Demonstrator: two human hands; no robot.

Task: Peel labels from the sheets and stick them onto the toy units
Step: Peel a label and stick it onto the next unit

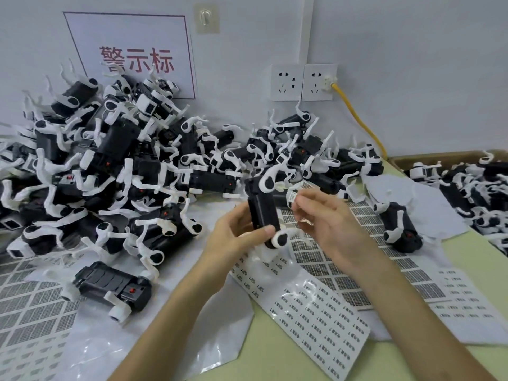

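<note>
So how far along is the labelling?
Done: units lie in the brown cardboard box at right, possibly finished; their labels cannot be seen. In hand: the left hand grips one black toy unit with white legs; the right hand pinches a small white label beside it, not yet stuck. Left: the large heap of black-and-white units, and white label sheets that look mostly full.

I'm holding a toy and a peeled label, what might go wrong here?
The label pinched by the right hand is tiny, so it may stick to a fingertip or land crooked. The left hand grips the toy unit low down, so its top may twist when pressed.
</note>
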